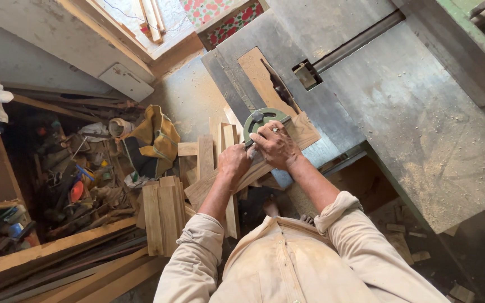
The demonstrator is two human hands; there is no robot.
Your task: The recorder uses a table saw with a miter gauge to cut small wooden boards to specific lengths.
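Left hand (234, 161) closed around the near end of a wooden board (254, 168). Right hand (276, 145) lies flat, fingers spread, pressing the board beside the green gauge (262, 119) on the saw surface (399, 106). Board's middle hidden under both hands.

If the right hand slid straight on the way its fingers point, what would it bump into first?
Probably the green half-round gauge that the right hand already presses on the saw table. Past it lies the wooden insert with the blade slot; depth is hard to judge.
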